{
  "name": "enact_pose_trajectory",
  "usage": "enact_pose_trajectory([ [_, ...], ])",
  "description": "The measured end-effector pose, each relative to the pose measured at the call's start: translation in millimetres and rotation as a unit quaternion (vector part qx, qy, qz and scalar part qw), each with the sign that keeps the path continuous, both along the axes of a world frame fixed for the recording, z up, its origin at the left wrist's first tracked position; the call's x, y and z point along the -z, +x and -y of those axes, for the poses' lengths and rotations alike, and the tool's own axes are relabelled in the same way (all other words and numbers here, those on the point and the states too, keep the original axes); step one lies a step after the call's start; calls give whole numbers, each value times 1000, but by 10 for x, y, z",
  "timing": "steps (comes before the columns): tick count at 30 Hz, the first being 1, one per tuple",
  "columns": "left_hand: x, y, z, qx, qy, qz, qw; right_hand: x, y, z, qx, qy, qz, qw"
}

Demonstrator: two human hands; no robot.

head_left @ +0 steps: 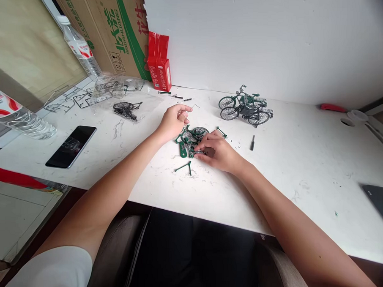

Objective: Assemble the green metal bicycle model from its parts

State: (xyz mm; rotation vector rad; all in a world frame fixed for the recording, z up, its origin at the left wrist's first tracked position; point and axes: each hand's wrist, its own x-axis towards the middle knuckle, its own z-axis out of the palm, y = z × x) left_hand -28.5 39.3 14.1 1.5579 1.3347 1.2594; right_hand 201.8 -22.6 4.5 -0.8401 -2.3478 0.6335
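Note:
My left hand (177,119) is closed in a pinch on a thin bent wire (196,106), held just above the table. Below it lies a cluster of green model bicycle parts (183,149) with a small spoked wheel (200,132). At the right side of this cluster, my right hand (215,149) has its fingers curled round a small dark and silver part (201,152), partly hidden by them. A green V-shaped piece (184,168) lies in front of the cluster. Another green piece (222,132) sits just behind my right hand.
Model bicycles (244,105) stand at the back, with a small screwdriver (252,142) before them. On the left are black wheels (126,110), part frames (82,97), a phone (71,146) and water bottles (78,45). A red packet (160,61) stands against a cardboard box (104,25).

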Motion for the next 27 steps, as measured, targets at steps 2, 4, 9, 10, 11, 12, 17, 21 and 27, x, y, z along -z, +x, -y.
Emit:
enact_pose_trajectory([
  [2, 0, 5, 12, 4, -9, -5, 1000, 18, -1, -3, -4, 0, -2, 1000],
  [4, 17, 5, 10, 11, -10, -6, 1000, 36, -8, -9, -8, 0, -10, 1000],
  [9, 67, -2, -16, 27, 13, -5, 1000, 43, -36, -17, 32, 24, -40, 998],
  [10, 70, -2, -20, 28, 19, -5, 999, 39, -42, -14, 45, 28, -49, 997],
  [11, 70, -1, -21, 29, 23, -3, 999, 36, -48, -10, 58, 28, -59, 996],
  [12, 68, 1, -22, 31, 24, 0, 999, 34, -55, -5, 73, 22, -73, 994],
  [17, 41, 30, -14, 52, 18, 28, 998, 73, -80, -17, 144, -94, -195, 966],
  [21, -3, 67, 29, 83, 14, 51, 995, 84, -83, -63, 170, -183, -304, 920],
  [27, -136, 105, 179, 129, 23, 32, 991, -1, -70, -69, 195, -278, -425, 839],
])
